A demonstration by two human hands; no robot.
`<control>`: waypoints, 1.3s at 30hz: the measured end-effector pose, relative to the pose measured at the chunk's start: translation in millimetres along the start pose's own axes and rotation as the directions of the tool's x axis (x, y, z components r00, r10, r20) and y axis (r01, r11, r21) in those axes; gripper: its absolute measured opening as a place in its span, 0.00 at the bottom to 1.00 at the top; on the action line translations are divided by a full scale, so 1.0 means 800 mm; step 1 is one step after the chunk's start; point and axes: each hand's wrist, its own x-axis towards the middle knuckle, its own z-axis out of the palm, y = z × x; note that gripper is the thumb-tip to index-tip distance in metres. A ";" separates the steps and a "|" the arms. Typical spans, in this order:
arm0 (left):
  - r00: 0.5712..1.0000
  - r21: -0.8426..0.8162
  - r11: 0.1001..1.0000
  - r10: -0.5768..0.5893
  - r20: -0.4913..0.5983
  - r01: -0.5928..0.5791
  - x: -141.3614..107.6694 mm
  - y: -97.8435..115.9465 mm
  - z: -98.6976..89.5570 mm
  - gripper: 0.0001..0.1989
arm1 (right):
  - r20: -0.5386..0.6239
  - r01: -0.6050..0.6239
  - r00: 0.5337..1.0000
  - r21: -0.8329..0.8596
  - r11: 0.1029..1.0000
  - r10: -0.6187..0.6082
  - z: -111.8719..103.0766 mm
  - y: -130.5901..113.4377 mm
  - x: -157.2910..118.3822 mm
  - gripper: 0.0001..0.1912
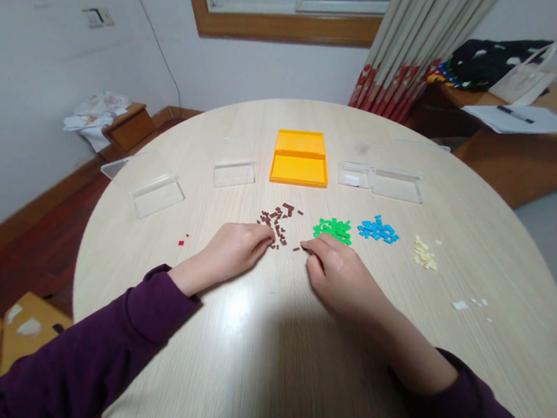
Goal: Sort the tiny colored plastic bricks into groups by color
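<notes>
Small brown pieces (272, 218) lie scattered in the middle of the round table (220, 363). My left hand (239, 245) is at their near left edge, fingers pressed together; what they hold, if anything, is too small to tell. My right hand (334, 269) is closed too, its fingertips beside a single brown piece (297, 249) and just in front of the green pile (334, 229). Whatever its fingertips may hold cannot be made out. Further right are a blue pile (379, 230) and a pale yellow pile (424, 254).
An open orange case (299, 169) stands behind the brown pieces. Clear plastic boxes sit at the left (158, 196), centre left (233, 174) and right (396, 185). Two red pieces (181, 243) lie left; white bits (459, 305) lie far right.
</notes>
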 end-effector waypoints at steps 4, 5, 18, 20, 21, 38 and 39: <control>0.998 -0.051 0.996 -0.066 0.013 0.067 0.001 0.002 -0.002 0.12 | 0.009 -0.004 1.000 0.005 1.000 0.004 0.000 0.001 0.000 0.17; 0.997 -0.058 0.995 -0.078 0.024 0.079 0.001 0.003 -0.003 0.12 | 0.011 -0.007 1.000 0.007 1.000 0.007 0.000 0.001 0.000 0.17; 0.996 -0.042 0.996 -0.078 0.032 0.079 0.002 0.003 -0.007 0.12 | -0.003 -0.015 1.000 0.055 0.998 0.015 -0.002 0.000 0.001 0.15; 0.996 -0.044 0.995 -0.084 0.022 0.085 0.002 0.003 -0.006 0.12 | -0.004 -0.015 1.000 0.056 0.998 0.015 -0.002 0.000 0.001 0.15; 0.996 -0.046 0.995 -0.091 0.011 0.091 0.002 0.004 -0.006 0.12 | -0.002 -0.015 1.000 0.058 0.998 0.015 -0.003 -0.001 0.001 0.15; 0.975 -0.424 0.898 -0.025 0.221 0.119 0.001 0.018 -0.010 0.10 | -0.078 0.111 0.991 0.003 0.994 -0.110 0.003 0.005 0.000 0.12; 0.969 -0.431 0.893 -0.022 0.245 0.130 0.001 0.018 -0.011 0.10 | -0.081 0.125 0.989 0.007 0.992 -0.124 0.003 0.006 0.000 0.11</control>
